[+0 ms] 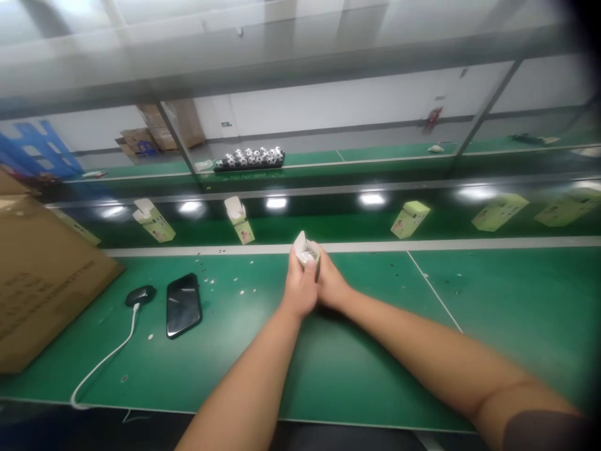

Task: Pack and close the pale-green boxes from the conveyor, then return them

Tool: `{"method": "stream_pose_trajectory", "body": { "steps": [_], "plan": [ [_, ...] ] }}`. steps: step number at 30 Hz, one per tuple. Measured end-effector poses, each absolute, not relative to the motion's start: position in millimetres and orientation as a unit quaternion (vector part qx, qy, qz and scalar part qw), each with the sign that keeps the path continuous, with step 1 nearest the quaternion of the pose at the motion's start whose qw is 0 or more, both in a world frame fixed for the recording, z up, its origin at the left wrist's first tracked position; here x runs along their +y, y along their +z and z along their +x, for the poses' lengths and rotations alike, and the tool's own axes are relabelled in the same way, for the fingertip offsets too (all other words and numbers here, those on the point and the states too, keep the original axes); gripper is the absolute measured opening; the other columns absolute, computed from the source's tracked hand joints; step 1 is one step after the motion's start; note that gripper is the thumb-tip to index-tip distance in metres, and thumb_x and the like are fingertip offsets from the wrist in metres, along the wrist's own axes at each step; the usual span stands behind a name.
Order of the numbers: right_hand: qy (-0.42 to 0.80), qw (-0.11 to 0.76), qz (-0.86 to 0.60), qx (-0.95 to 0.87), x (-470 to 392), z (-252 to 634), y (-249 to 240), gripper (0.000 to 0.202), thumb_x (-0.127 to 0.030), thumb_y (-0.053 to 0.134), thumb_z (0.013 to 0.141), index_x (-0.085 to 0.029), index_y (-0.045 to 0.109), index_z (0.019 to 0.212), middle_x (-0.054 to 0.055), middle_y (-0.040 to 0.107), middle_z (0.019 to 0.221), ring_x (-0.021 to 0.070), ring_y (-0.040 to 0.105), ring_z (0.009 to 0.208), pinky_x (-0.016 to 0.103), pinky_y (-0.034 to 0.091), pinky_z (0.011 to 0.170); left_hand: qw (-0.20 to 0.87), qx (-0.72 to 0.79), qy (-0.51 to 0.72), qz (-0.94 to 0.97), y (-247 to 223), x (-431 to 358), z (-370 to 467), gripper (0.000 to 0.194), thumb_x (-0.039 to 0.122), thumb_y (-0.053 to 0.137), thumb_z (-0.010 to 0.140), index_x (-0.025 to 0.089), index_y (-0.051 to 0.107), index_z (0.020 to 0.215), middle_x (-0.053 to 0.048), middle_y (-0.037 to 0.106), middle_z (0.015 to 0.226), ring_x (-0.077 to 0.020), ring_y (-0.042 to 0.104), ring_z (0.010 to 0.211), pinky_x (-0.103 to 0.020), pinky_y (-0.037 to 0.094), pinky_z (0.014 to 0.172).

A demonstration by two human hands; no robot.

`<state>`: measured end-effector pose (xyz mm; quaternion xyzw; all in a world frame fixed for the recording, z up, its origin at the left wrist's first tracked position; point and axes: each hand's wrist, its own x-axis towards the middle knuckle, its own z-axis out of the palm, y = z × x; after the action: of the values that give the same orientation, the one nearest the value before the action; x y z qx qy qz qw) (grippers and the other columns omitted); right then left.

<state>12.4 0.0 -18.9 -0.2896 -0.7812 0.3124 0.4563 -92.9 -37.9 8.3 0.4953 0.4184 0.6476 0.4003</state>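
Both my hands are closed around one small carton [308, 255], held over the near edge of the green belt. Its top flap stands up, and something pale shows inside that I cannot make out. My left hand [300, 288] wraps the near left side, its thumb by the carton's mouth. My right hand [331, 279] grips the right side, with its fingers partly hidden behind the left. Light green cartons stand along the belt beyond: an open-topped one [239, 220] and another [154, 220] to the left, a closed-looking one [410, 219] to the right.
On the green table [366, 376] lie a black phone [183, 305] and a small black device [140, 295] with a white cable [110, 356]. A large cardboard box [47, 282] stands at left. Across the belt, a black tray [248, 166] holds several football-patterned balls. Small scraps dot the table.
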Motion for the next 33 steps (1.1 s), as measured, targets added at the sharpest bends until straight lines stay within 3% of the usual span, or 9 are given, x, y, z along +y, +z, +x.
{"method": "stream_pose_trajectory", "body": {
  "steps": [2,7,11,15,17,20,24,27,33],
  "plan": [
    [0.360,0.457,-0.282,-0.763,-4.0,13.7,-14.0,0.074,-0.041,0.064,0.086,-0.020,0.029,0.147,0.017,0.041,0.147,0.0311,0.043,0.135,0.050,0.039,0.112,0.415,0.412,0.665,0.465,5.9,-34.9,-96.4,0.059,0.059,0.047,0.092,0.026,0.042,0.142,-0.012,0.057,0.132,-0.0231,0.059,0.118,-0.035,0.050,0.097],
    [0.541,0.526,-0.275,-0.596,-9.5,1.5,-13.9,0.054,-0.053,0.020,0.101,-0.019,0.044,0.135,0.011,0.059,0.130,0.0242,0.058,0.120,0.042,0.051,0.101,0.393,0.408,0.691,0.450,1.0,-30.2,-101.6,0.065,0.070,0.035,0.090,0.021,0.058,0.125,-0.010,0.067,0.111,-0.0226,0.065,0.099,-0.035,0.053,0.088],
    [0.595,0.537,-0.315,-0.509,-15.0,-4.6,-9.5,0.038,-0.048,0.044,0.096,-0.022,0.055,0.121,0.006,0.067,0.113,0.0241,0.064,0.103,0.037,0.056,0.086,0.406,0.376,0.689,0.469,11.2,-36.0,-98.9,0.058,0.062,0.030,0.096,0.020,0.066,0.111,-0.009,0.069,0.100,-0.0226,0.065,0.092,-0.035,0.053,0.085],
    [0.625,0.503,-0.340,-0.491,-12.2,-1.4,1.9,0.039,-0.029,0.055,0.083,-0.023,0.049,0.121,0.003,0.068,0.102,0.0212,0.066,0.089,0.032,0.056,0.072,0.399,0.381,0.666,0.503,17.2,-37.6,-99.3,0.028,0.032,0.047,0.094,0.019,0.064,0.112,-0.008,0.066,0.109,-0.0222,0.062,0.100,-0.033,0.050,0.089],
    [0.626,0.500,-0.339,-0.493,-8.4,0.2,5.8,0.041,-0.023,0.055,0.078,-0.024,0.046,0.119,0.003,0.068,0.100,0.0200,0.065,0.085,0.031,0.055,0.070,0.421,0.362,0.663,0.503,15.5,-35.2,-99.8,0.032,0.022,0.050,0.088,0.021,0.057,0.119,-0.007,0.064,0.113,-0.0209,0.062,0.103,-0.033,0.049,0.091],
    [0.588,0.521,-0.311,-0.535,-3.4,1.7,8.0,0.036,-0.022,0.056,0.076,-0.024,0.045,0.110,0.002,0.065,0.095,0.0185,0.064,0.083,0.030,0.054,0.071,0.416,0.351,0.686,0.483,12.1,-31.8,-99.1,0.038,0.017,0.051,0.083,0.023,0.053,0.120,-0.005,0.064,0.111,-0.0194,0.062,0.101,-0.034,0.049,0.092],
    [0.450,0.567,-0.273,-0.634,-1.8,5.1,10.3,0.017,-0.027,0.057,0.084,-0.023,0.052,0.099,0.004,0.060,0.096,0.0184,0.061,0.089,0.034,0.053,0.083,0.299,0.400,0.708,0.500,11.4,-33.8,-96.9,0.012,0.017,0.052,0.082,0.019,0.063,0.087,-0.005,0.063,0.097,-0.0189,0.060,0.095,-0.034,0.047,0.092],
    [0.328,0.585,-0.251,-0.698,-2.0,12.2,13.8,0.007,-0.026,0.058,0.086,-0.022,0.061,0.090,0.006,0.059,0.099,0.0207,0.059,0.095,0.040,0.052,0.089,0.245,0.413,0.717,0.506,10.9,-36.8,-96.3,0.011,0.017,0.053,0.081,0.019,0.061,0.073,-0.004,0.061,0.091,-0.0182,0.059,0.090,-0.032,0.047,0.087],
    [0.247,0.571,-0.133,-0.771,4.2,36.2,16.2,0.019,-0.024,0.050,0.087,-0.024,0.069,0.089,0.007,0.069,0.097,0.0224,0.066,0.093,0.044,0.055,0.085,0.292,0.377,0.711,0.517,4.8,-38.6,-101.1,0.025,0.028,0.045,0.087,0.018,0.064,0.073,-0.007,0.061,0.097,-0.0218,0.059,0.096,-0.035,0.046,0.090]
  ]
}}
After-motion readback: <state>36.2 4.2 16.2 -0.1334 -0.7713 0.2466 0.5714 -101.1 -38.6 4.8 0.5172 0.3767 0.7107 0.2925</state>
